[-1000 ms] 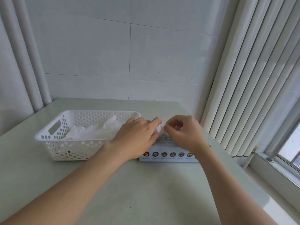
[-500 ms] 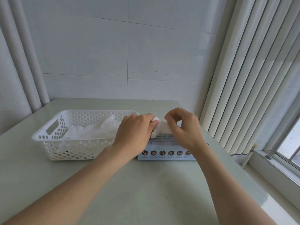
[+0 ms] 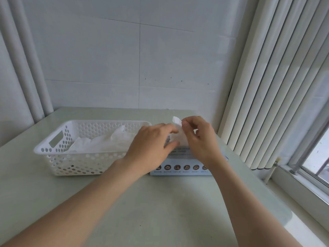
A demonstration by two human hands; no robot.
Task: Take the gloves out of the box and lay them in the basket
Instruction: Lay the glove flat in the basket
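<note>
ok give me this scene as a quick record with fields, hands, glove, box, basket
basket: white perforated plastic basket, several white gloves lying inside
box: pale blue cardboard box, on the pale green tabletop, right of the basket
glove: thin white plastic glove, sticking up from the box top
right hand: pinches the glove's top end
left hand: at the glove's lower part, over the box; grip unclear

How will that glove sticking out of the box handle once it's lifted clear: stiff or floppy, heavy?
Likely floppy: the glove hangs in soft folds from the right hand. Probably very light, since a fingertip pinch carries it. Gloves in the basket lie crumpled, so it likely won't keep shape.
</note>
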